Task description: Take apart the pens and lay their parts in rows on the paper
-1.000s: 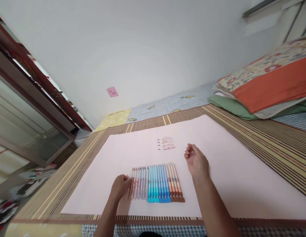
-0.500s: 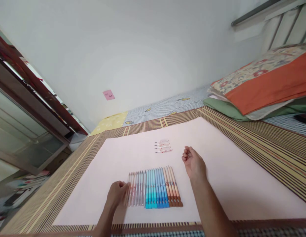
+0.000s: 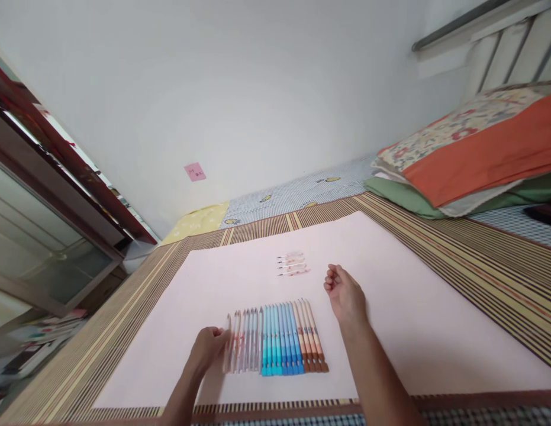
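My left hand (image 3: 211, 344) is at the left end of a row of pens, its fingertips pinched on a clear pen (image 3: 227, 349) that stands slightly apart from its neighbours. Beside that lie several clear pens (image 3: 247, 349) with pinkish and greyish markings. Further right in the same row come turquoise pens (image 3: 271, 343), blue pens (image 3: 293, 343) and peach-and-brown pens (image 3: 311, 340), tips pointing away from me. My right hand (image 3: 346, 294) hovers to the right of the row, its fingers curled in and nothing visible in them. Beyond the row lie several pen refills (image 3: 293, 264), stacked sideways.
A pale pink sheet (image 3: 168, 331) lies under everything, on a striped mat (image 3: 124, 307). Pillows with orange and floral covers (image 3: 470, 154) are piled at the right. A white wall (image 3: 257, 89) with a pink note (image 3: 195, 171) rises behind, and a glass-panelled door (image 3: 44, 225) is at the left.
My left hand has shifted a little left with the end clear pen, widening the gap to its neighbours. My right hand stays nearly in place, still curled.
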### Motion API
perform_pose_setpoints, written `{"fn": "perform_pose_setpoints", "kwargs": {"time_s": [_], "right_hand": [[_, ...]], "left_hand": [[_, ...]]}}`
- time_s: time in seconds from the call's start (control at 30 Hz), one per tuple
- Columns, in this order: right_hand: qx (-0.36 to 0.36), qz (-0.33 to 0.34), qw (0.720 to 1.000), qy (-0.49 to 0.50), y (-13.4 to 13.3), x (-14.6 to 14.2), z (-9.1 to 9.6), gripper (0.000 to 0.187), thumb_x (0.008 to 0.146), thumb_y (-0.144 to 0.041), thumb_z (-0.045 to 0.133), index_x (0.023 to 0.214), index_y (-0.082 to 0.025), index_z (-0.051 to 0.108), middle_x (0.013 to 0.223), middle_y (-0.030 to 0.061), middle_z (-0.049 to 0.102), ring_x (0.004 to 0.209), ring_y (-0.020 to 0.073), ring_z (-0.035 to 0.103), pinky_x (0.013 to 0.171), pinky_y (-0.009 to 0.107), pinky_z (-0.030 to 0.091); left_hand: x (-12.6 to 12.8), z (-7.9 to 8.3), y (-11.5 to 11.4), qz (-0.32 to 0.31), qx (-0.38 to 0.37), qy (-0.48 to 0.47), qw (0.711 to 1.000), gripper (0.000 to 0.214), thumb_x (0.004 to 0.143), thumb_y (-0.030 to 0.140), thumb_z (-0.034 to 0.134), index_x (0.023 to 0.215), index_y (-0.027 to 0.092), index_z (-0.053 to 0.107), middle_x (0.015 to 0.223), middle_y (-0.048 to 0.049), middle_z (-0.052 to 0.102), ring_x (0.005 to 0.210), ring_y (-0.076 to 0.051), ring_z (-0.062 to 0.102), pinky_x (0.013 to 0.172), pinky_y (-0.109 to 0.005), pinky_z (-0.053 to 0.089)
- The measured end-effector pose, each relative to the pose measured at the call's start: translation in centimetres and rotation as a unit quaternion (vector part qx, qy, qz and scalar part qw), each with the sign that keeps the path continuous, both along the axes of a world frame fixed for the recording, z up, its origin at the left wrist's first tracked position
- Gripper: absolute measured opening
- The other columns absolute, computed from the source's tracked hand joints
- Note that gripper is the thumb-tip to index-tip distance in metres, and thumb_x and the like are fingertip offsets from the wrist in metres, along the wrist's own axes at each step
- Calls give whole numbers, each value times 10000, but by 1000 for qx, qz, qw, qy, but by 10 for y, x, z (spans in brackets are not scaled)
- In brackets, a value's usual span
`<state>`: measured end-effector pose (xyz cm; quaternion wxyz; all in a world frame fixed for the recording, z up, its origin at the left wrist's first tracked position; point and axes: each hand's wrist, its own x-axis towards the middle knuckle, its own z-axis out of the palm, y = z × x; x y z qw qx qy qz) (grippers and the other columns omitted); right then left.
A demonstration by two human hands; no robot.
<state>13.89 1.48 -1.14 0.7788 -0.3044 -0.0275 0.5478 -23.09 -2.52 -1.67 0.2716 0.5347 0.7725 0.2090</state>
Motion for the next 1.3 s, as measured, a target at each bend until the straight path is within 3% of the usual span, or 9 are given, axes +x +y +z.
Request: {"fn": "perform_pose_setpoints", "kwargs": {"time_s": [0.1,0.17,0.3,0.43,0.67,0.8,0.93,1.07,1.3], "right_hand": [[5,-1,1000,-7,1,1,-2,232,675,-315,822,792,-153,705,669,-17,604,560,71,508,460,181,409],[7,-1,1000,-14,1,1,-3,241,677,-328,829,795,-161,700,672,-17,609,560,73,510,460,183,406],[4,3,999,-37,3,2,-6,265,689,-374,830,796,-181,684,667,-18,611,553,83,516,456,200,404],[-4,20,999,-43,2,1,-6,253,683,-360,835,791,-177,696,669,-18,610,552,80,509,462,200,408],[1,89,994,-67,0,-4,-1,340,695,-471,851,798,-169,735,698,19,655,583,104,536,492,221,434],[15,186,969,-160,-4,-12,4,466,701,-599,835,836,-159,757,760,58,706,632,134,598,539,244,440],[63,244,942,-223,-11,-23,6,433,613,-525,921,737,-159,726,688,15,672,581,101,551,561,240,393],[65,225,950,-206,-15,-28,7,414,576,-482,944,705,-168,708,656,-8,647,578,96,522,588,250,396],[75,199,955,-208,-16,-31,12,415,577,-476,940,762,-168,732,658,-8,651,578,104,520,581,255,403]], "left_hand": [[-3,11,-4,22,0,-52,998,465,644,616,633,477,231,431,432,37,386,437,-115,354,490,-277,245],[5,23,-7,57,26,-173,983,462,621,626,677,546,213,485,477,51,407,438,-93,339,472,-255,243],[54,46,-7,103,85,-478,868,421,534,438,852,585,181,522,540,60,455,462,-57,371,456,-209,303],[128,58,8,81,94,-623,772,306,556,300,866,675,149,628,602,38,546,492,-47,417,430,-173,289],[198,41,27,32,162,-627,761,363,581,346,891,801,132,697,815,-68,734,570,-83,531,477,-194,335],[204,27,25,35,178,-617,766,423,617,364,901,934,149,724,920,-92,763,622,-94,563,530,-200,350],[208,22,20,4,179,-602,779,397,656,365,890,971,164,756,902,-64,737,676,-105,572,584,-211,384],[211,21,16,-17,167,-596,785,430,644,370,898,994,161,763,716,-5,648,632,-111,549,579,-219,380],[207,20,13,13,200,-632,749,400,640,386,907,922,168,725,650,26,592,589,-93,512,599,-212,410]]}}
